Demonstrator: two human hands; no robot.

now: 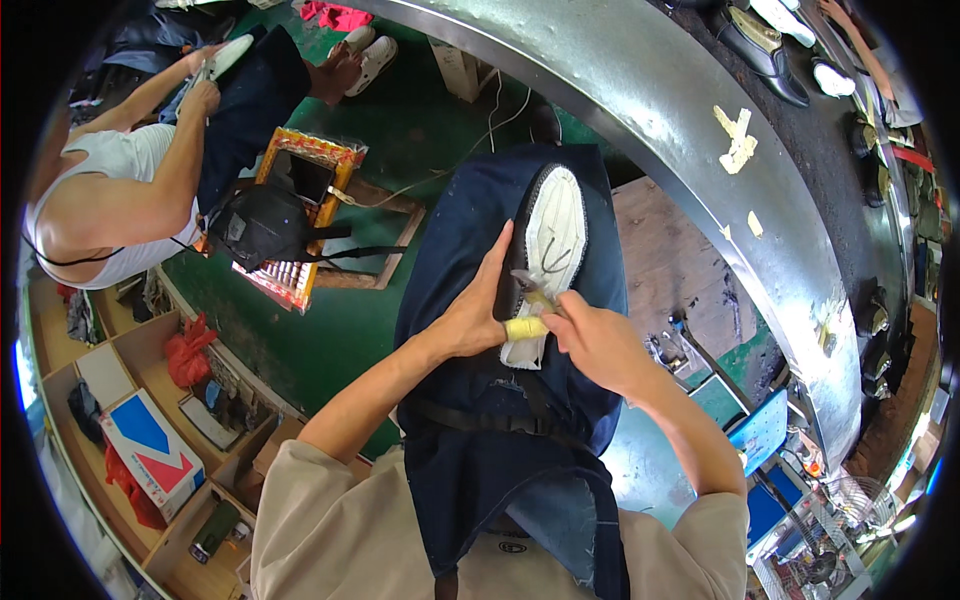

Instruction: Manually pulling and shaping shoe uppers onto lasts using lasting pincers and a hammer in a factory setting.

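At my far left, a wooden compartment shelf [150,325] holds a knotted red bag [188,352] and a white, blue and red box [150,455]. Above it in view, a co-worker [110,200] in a white sleeveless top has both hands at a pale shoe [232,57]; beside that person I see a black bag [262,225].

Next comes my wearer's left hand [470,315], laid against the left side of a dark-edged shoe part [555,215]. The index finger is stretched along that edge; the other fingers are partly hidden, so I can't tell how far the hand closes. The shoe part lies whitish face up, lengthwise on the dark blue apron [440,270] over the lap, a dark curved line marking it.

The right hand [605,350] is closed on a small metal-headed tool [525,328] with yellow wrapping, angled across the part's near half and reaching toward the left hand.

Further right I get a curved metal bench edge [790,220], then a black shoe [768,60] beyond it.
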